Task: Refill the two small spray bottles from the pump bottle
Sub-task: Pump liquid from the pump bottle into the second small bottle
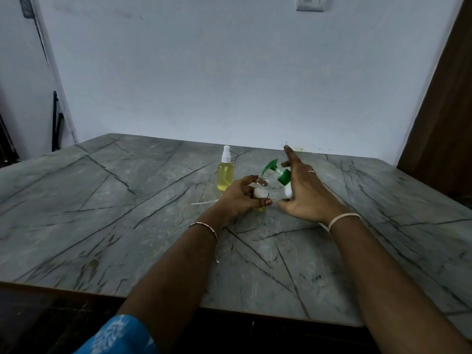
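Note:
My left hand (238, 198) grips a small clear spray bottle (261, 188) with its top off, standing on the grey marble table (127, 213); a little yellow liquid shows at its base. My right hand (304, 192) holds the white pump bottle (288, 190) tilted to the left, thumb under it and index finger stretched out. The green pump head (271, 165) has its spout over the small bottle's open neck. A second small spray bottle (225, 175), full of yellow liquid and capped with a white sprayer, stands just behind and to the left.
A thin white dip tube (204, 202) lies on the table left of my left hand. A pale wall runs along the table's far edge, with a brown door (444, 123) at the right. The table's front edge is close to my body.

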